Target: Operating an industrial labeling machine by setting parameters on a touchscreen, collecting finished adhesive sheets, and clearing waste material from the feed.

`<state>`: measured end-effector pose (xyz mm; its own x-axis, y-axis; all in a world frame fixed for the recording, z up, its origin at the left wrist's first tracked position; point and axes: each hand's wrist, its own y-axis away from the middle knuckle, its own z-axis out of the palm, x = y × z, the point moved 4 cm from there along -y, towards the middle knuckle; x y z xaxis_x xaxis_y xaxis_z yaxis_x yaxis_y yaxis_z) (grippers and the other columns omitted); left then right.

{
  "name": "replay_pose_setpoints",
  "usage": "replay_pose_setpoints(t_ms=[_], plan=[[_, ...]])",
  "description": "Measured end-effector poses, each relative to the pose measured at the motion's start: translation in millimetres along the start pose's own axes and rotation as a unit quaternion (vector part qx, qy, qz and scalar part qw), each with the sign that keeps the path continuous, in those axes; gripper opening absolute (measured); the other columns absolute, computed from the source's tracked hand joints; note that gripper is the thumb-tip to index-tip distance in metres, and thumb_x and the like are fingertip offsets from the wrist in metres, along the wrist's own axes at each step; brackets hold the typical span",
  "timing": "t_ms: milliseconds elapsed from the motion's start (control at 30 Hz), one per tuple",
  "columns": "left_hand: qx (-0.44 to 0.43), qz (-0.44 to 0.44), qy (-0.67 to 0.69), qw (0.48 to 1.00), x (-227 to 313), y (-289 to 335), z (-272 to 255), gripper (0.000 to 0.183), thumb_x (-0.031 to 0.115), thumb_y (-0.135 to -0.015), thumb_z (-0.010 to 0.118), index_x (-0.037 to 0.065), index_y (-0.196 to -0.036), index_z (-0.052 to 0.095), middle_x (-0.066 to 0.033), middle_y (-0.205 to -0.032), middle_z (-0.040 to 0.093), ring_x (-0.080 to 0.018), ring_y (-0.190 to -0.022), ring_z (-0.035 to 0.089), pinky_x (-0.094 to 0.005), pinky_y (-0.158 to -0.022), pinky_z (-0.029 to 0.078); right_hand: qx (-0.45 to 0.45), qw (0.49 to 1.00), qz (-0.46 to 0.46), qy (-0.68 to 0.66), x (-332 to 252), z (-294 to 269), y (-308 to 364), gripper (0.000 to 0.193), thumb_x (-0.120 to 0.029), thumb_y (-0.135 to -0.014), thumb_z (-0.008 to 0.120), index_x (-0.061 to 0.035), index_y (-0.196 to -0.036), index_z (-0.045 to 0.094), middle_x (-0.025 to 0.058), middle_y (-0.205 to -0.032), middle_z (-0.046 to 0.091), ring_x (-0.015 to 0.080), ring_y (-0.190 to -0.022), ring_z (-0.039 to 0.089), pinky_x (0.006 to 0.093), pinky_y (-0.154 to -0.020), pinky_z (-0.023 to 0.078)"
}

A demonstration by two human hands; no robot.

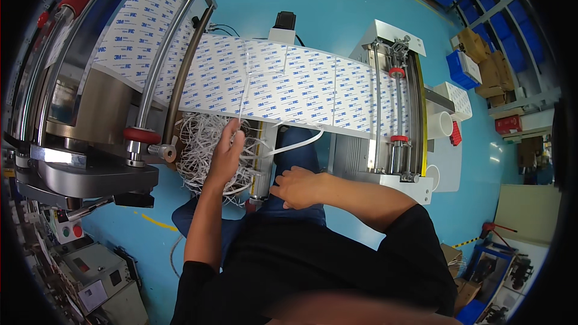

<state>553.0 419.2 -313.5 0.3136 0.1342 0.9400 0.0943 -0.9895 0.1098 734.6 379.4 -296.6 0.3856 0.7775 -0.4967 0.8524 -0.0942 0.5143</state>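
Observation:
A long white sheet (301,84) with repeated blue print runs from a roll (141,36) on the left across to rollers on the right. My left hand (226,155) is at the sheet's front edge, fingers stretched up, beside a narrow strip seam (245,87) running across the sheet. I see nothing plainly gripped in it. Below and behind that hand hangs a tangled heap of thin white strips (201,150). A loose curled white strip (301,144) arcs out over my knee. My right hand (296,188) lies on my thigh with its fingers curled in; its palm is hidden.
Left stands a machine frame with steel bars and a red-collared roller (141,135). At right is a roller unit (397,108) with red collars. A black-topped motor (285,21) rises behind the sheet. White cardboard tubes (442,124) and shelves with blue bins (512,36) are farther right.

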Motion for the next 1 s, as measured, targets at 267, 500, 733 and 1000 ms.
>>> replay_pose_setpoints(t_ms=[267,500,733,1000], plan=[[-0.005,-0.039,0.116,0.993,5.8,-12.5,9.6,0.037,0.031,-0.100,0.040,0.001,-0.092,0.061,0.0020,-0.068,0.047,-0.0080,-0.069,0.042,-0.0239,-0.072,0.035,0.001,1.000,0.007,0.002,8.2,8.7,9.7,0.041,-0.032,-0.084,0.063,-0.0039,-0.114,0.055,0.0144,-0.104,0.058,0.0294,-0.099,0.056,0.0418,-0.083,0.043],[0.066,0.013,0.042,0.997,8.0,7.0,-17.5,0.027,0.022,-0.096,0.049,0.000,-0.085,0.060,0.0017,-0.069,0.051,-0.0058,-0.066,0.043,-0.0227,-0.060,0.036,0.003,1.000,0.010,-0.001,12.8,12.9,15.6,0.041,-0.032,-0.084,0.063,-0.0042,-0.113,0.056,0.0140,-0.103,0.059,0.0295,-0.099,0.056,0.0419,-0.084,0.043],[0.115,-0.034,-0.007,0.993,-46.7,52.0,-76.8,0.018,0.016,-0.093,0.052,0.003,-0.083,0.060,0.0054,-0.068,0.045,-0.0038,-0.065,0.039,-0.0212,-0.059,0.032,0.000,1.000,0.006,-0.002,4.5,9.2,1.6,0.040,-0.032,-0.084,0.063,-0.0043,-0.112,0.056,0.0140,-0.103,0.059,0.0294,-0.099,0.056,0.0414,-0.083,0.043],[0.085,-0.055,0.096,0.990,-85.0,78.8,-112.6,0.016,0.012,-0.093,0.053,0.000,-0.087,0.061,-0.0003,-0.081,0.059,-0.0085,-0.079,0.052,-0.0225,-0.075,0.041,-0.007,1.000,0.013,0.001,-0.2,6.4,-15.6,0.041,-0.032,-0.085,0.063,-0.0041,-0.113,0.055,0.0139,-0.104,0.058,0.0293,-0.099,0.056,0.0412,-0.083,0.043]])
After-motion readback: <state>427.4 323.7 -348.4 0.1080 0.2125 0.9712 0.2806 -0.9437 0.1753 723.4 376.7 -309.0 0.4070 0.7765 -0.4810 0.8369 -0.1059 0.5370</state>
